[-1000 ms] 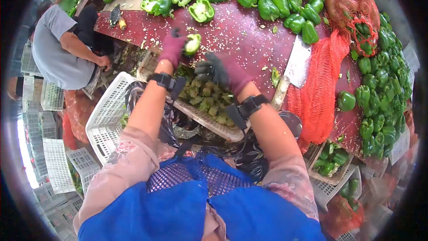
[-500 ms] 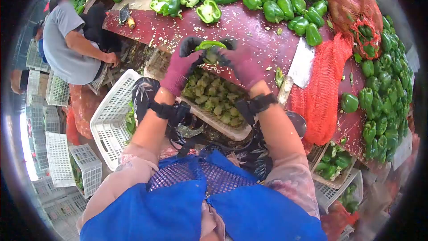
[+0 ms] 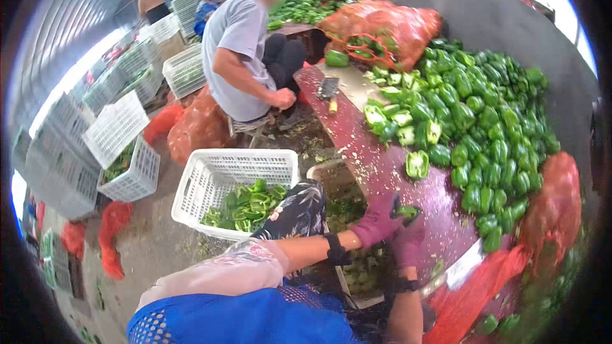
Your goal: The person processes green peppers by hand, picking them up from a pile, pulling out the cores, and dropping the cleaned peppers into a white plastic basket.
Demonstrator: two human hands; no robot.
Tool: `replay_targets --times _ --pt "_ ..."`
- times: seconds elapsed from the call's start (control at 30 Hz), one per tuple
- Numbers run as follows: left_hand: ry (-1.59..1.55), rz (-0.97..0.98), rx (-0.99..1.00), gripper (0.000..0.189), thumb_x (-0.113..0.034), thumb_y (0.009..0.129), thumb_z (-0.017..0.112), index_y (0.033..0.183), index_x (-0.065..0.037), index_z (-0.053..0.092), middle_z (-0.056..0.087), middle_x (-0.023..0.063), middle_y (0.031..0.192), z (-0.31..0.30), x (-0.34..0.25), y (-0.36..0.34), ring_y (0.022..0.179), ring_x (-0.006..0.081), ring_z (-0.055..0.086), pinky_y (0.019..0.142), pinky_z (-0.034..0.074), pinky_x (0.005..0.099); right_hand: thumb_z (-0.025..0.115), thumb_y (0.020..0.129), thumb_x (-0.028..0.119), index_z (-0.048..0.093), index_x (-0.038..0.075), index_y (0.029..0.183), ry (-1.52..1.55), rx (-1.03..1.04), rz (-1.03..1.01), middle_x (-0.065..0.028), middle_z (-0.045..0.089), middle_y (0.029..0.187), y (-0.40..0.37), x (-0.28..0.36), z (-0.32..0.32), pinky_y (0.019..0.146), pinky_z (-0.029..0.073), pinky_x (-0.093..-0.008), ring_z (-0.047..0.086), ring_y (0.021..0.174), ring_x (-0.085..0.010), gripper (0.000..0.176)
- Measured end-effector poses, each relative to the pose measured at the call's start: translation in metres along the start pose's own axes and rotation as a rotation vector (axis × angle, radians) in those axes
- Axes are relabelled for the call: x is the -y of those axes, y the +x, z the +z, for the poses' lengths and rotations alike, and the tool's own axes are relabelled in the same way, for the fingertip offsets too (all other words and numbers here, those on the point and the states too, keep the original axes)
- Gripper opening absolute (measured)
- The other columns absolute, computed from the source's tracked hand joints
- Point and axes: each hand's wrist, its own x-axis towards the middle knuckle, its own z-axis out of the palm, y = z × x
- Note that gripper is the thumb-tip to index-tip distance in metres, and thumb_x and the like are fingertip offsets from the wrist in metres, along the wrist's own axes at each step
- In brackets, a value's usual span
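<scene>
My left hand (image 3: pixel 378 222), in a purple glove with dark fingers, is closed around a piece of green pepper (image 3: pixel 407 213). Close against it, my right hand (image 3: pixel 408 242), gloved the same, also grips the pepper, though its fingers are blurred and partly hidden. Both hands are over the edge of the dark red board (image 3: pixel 366 169). Below them stands a crate (image 3: pixel 343 274) with green pepper scraps in it. To the right lies a cleaver (image 3: pixel 464 266), partly covered by a red mesh bag (image 3: pixel 475 296).
Green peppers (image 3: pixel 484 127) are heaped on the board, cut ones nearest. A white basket (image 3: pixel 236 159) with pepper pieces stands at left. Beyond it sits a person (image 3: pixel 239 57); a small cleaver (image 3: pixel 329 88) lies near that person. Stacked crates (image 3: pixel 64 146) and red sacks (image 3: pixel 199 129) fill the far left.
My view has turned left, bringing the seated person and white basket nearer the middle. The hands, still together at the pepper, now appear lower and further right.
</scene>
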Motion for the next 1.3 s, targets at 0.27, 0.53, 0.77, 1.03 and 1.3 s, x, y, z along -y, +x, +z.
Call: replay_targets --times 0.27,0.53,0.77,1.03,1.3 --pt "-0.147 0.022 0.224 0.051 -0.025 0.084 0.066 0.129 -0.007 0.050 0.057 0.0175 0.119 -0.027 0.001 -0.009 0.110 0.0293 0.055 0.096 0.044 0.0376 0.061 0.086 0.020 0.048 -0.001 0.120 -0.302 -0.097 -0.366 -0.0210 0.063 0.097 -0.012 0.013 -0.013 0.076 0.049 -0.0446 0.061 0.087 -0.0381 0.042" --pt "-0.915 -0.346 0.499 0.043 -0.017 0.090 0.057 0.130 -0.002 0.051 0.062 0.0091 0.119 -0.040 0.054 0.009 0.101 0.0174 0.062 0.089 0.052 0.0318 0.055 0.091 0.023 0.057 0.000 0.114 0.926 0.286 0.259 -0.0083 0.063 0.087 -0.003 0.038 -0.030 0.065 0.053 -0.0342 0.063 0.076 -0.0241 0.032" --pt "-1.362 -0.376 0.429 0.049 -0.013 0.085 0.062 0.132 -0.005 0.049 0.057 0.0111 0.125 -0.059 0.043 0.018 0.112 0.0206 0.058 0.096 0.047 0.0348 0.060 0.087 0.039 0.057 0.003 0.117 0.280 0.476 0.105 -0.0186 0.063 0.103 0.006 -0.006 -0.024 0.074 0.054 -0.0366 0.065 0.081 -0.0294 0.047" --pt "-0.051 0.195 0.234 0.051 0.004 0.073 0.055 0.123 -0.008 0.060 0.062 0.0092 0.122 -0.121 0.018 0.028 0.114 0.0205 0.057 0.100 0.042 0.0323 0.063 0.082 0.032 0.061 0.004 0.114 0.116 0.483 0.037 -0.0232 0.064 0.102 -0.007 0.015 -0.009 0.084 0.049 -0.0414 0.063 0.096 -0.0349 0.042" --pt "0.894 -0.437 0.370 0.053 -0.030 0.082 0.063 0.131 -0.012 0.053 0.058 0.0190 0.124 -0.273 0.114 0.032 0.113 0.0340 0.057 0.095 0.044 0.0408 0.063 0.084 0.027 0.059 0.000 0.113 0.280 0.286 0.179 -0.0201 0.066 0.099 0.007 0.034 -0.033 0.084 0.048 -0.0393 0.064 0.093 -0.0305 0.039"
